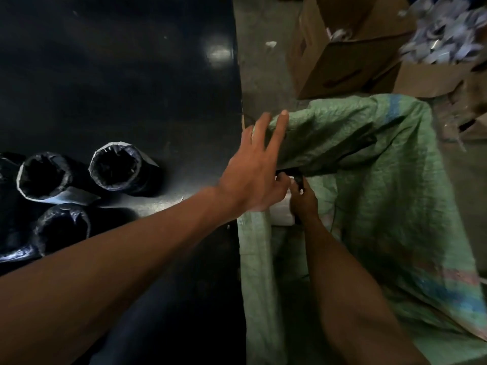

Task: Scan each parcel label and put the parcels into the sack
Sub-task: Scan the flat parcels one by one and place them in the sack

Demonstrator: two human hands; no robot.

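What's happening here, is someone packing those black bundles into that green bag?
Yes, it seems so. A person stands between a dark table and a green sack. The left hand, fingers spread, touches the sack's folded rim, while the right hand grips a parcel with a white label at the sack's mouth. Several black-wrapped parcels wait on the table. Cardboard boxes sit on the floor behind.

Three rolled black parcels [79, 191] lie clustered on the dark table [131, 75].
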